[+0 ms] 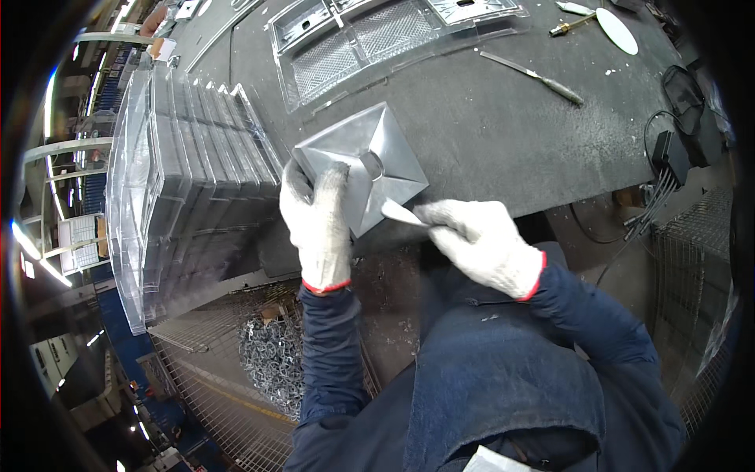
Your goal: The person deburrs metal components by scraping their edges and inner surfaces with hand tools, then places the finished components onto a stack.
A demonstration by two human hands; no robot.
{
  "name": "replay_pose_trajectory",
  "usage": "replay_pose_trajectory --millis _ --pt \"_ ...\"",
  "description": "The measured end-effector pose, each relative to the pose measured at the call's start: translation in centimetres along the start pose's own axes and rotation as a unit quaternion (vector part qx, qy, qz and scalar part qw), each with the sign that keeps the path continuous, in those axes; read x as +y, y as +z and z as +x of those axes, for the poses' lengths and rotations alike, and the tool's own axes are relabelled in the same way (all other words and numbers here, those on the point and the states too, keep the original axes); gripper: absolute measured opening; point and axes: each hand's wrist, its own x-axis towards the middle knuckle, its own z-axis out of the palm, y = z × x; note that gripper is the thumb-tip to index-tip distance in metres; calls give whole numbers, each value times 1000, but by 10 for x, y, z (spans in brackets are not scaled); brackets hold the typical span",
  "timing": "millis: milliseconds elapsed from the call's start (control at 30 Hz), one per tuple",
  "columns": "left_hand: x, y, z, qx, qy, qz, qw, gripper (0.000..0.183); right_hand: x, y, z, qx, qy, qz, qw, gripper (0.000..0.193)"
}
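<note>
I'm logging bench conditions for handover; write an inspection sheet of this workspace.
Surface: dark grey flat bench; white specks.
Work in hand: square silver metal piece with sloping faces; flat white blade-like strip.
Clutter: thin metal tool with dark handle; white oval disc.
Hands: left hand, white-gloved, grips silver piece; right hand, white-gloved, pinches white strip.
Cables: grey cable bundle at bench's right end.
Surroundings: stacked clear plastic trays; wire-mesh basket, small grey metal parts.

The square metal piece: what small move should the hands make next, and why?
Perhaps slide the pale flat piece in the right hand along the metal piece: the left hand holds it, and the pale tip overlaps its edge in view.
</note>
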Motion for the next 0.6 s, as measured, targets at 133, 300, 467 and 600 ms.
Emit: replay_pose_trajectory --millis 133,300,467,600 --pt "17 -9 15 -137 -2 -88 987 57 0 -29 8 101 -106 -131 981 26" --pt "24 -9 25 -189 15 -25 981 53 -12 -57 30 -25 -237 -366 900 39" --pt "59 7 11 -214 46 49 975 54 -43 -71 35 -67 -204 -407 888 24" --pt "61 15 12 -226 48 48 972 51 -46 -76 36 -32 -217 -404 888 17"
